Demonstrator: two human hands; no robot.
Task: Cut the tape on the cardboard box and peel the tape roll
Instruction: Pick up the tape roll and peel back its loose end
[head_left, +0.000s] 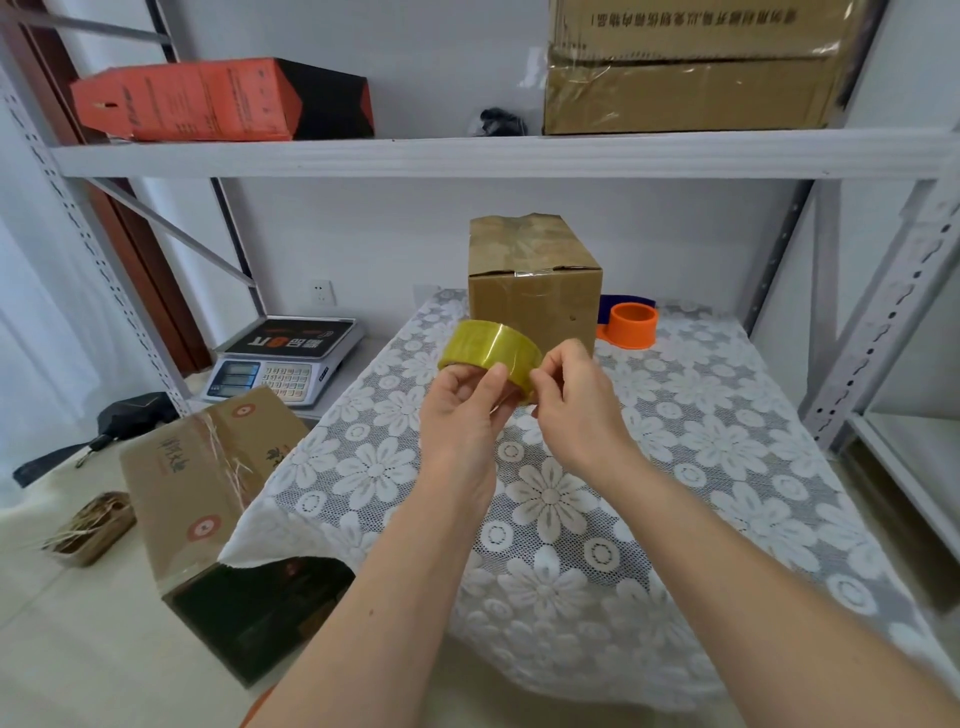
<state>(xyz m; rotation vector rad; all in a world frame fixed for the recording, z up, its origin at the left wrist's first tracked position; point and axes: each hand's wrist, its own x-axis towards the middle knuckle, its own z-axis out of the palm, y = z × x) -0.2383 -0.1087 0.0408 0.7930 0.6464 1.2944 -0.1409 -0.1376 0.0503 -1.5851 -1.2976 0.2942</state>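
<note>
A yellowish clear tape roll (488, 349) is held up above the table, in front of the cardboard box (535, 283). My left hand (460, 415) grips the roll from below, fingers through its core and thumb on its outer face. My right hand (576, 395) pinches at the roll's right edge with thumb and forefinger. The box stands upright at the back of the table, wrapped in glossy tape, its top flaps slightly raised. No blade is visible in either hand.
A lace flower tablecloth (675, 467) covers the table. An orange tape dispenser (631, 325) sits right of the box. A weighing scale (288, 358) and another carton (208, 467) lie at the left. Grey shelf posts (883, 312) stand at the right.
</note>
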